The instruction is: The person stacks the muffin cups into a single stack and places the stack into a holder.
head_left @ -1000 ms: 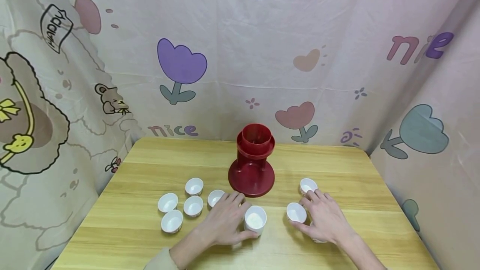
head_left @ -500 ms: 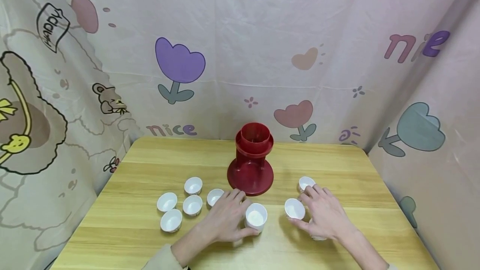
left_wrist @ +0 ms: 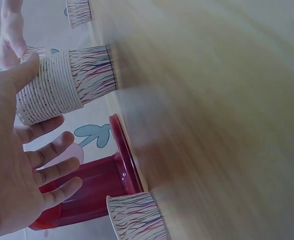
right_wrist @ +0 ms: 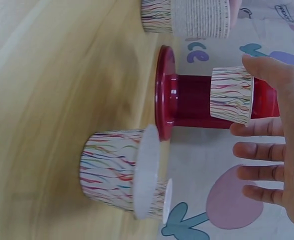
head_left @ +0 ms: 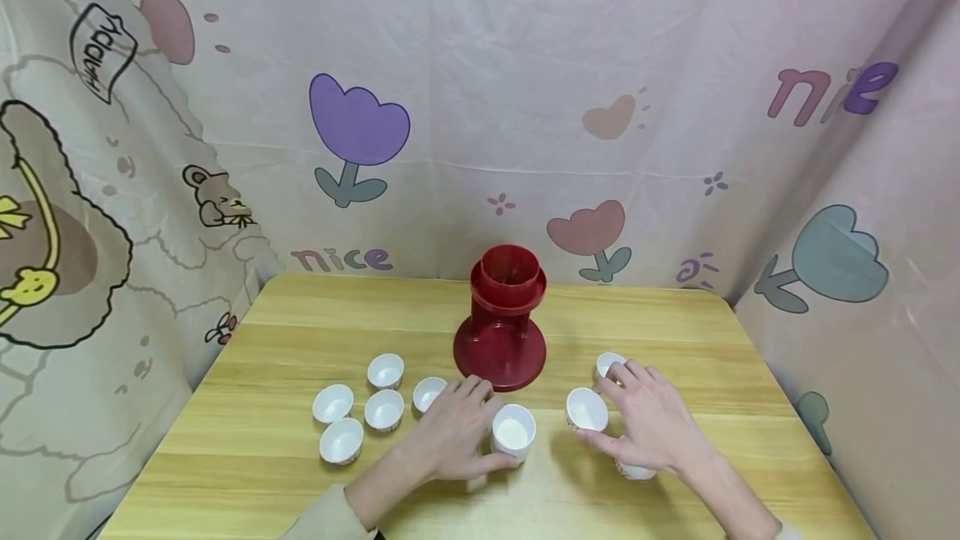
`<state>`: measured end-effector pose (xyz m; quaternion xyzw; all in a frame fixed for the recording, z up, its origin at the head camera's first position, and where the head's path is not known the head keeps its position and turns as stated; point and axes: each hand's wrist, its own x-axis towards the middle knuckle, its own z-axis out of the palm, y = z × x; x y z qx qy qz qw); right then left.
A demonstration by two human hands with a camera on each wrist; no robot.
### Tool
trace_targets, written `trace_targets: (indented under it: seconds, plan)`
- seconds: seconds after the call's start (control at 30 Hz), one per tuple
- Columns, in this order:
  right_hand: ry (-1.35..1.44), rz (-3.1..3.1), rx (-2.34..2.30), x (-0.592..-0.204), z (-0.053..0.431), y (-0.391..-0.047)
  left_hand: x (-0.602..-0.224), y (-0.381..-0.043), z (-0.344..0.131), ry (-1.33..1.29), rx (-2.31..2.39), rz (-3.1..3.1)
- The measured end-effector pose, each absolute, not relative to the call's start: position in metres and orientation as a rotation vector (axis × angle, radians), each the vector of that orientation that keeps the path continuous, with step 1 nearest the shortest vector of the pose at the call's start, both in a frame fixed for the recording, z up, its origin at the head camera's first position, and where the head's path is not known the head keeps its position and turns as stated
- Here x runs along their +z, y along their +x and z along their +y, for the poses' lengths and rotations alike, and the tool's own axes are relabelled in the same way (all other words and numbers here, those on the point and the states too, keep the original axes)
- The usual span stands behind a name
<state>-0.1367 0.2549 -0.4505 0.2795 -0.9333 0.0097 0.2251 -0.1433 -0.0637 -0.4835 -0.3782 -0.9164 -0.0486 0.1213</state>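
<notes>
A nested stack of paper cups (head_left: pixel 513 432) stands upright on the table, white inside with coloured wavy lines outside. My left hand (head_left: pixel 459 432) grips it between thumb and index finger; in the left wrist view the other fingers spread away from the stack (left_wrist: pixel 62 82). To the right, my right hand (head_left: pixel 654 419) pinches a single paper cup (head_left: pixel 587 408) by its sides. The right wrist view has this cup (right_wrist: pixel 231 95) raised off the table, between thumb and index finger. One paper cup (head_left: pixel 636 469) sits under my right hand, another (head_left: pixel 609 365) just beyond its fingers.
A dark red plastic stand (head_left: pixel 501 352) with a round base and open tube top is behind the hands. Several loose paper cups (head_left: pixel 341 442) are grouped on the left of the wooden table (head_left: pixel 337 319). A printed curtain (head_left: pixel 465 65) surrounds the back and sides.
My right hand has lifted the single cup slightly up and away, uncovering more of the cup under the hand. My left hand and the stack have barely moved.
</notes>
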Motion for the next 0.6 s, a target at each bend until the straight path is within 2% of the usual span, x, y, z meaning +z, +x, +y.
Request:
trace_targets:
  seconds: [0.6]
  plan:
    - [0.903,-2.481,0.136,-0.429,0.231,-0.131,-0.485,-0.146,-0.06,-1.09,-0.129,-2.7]
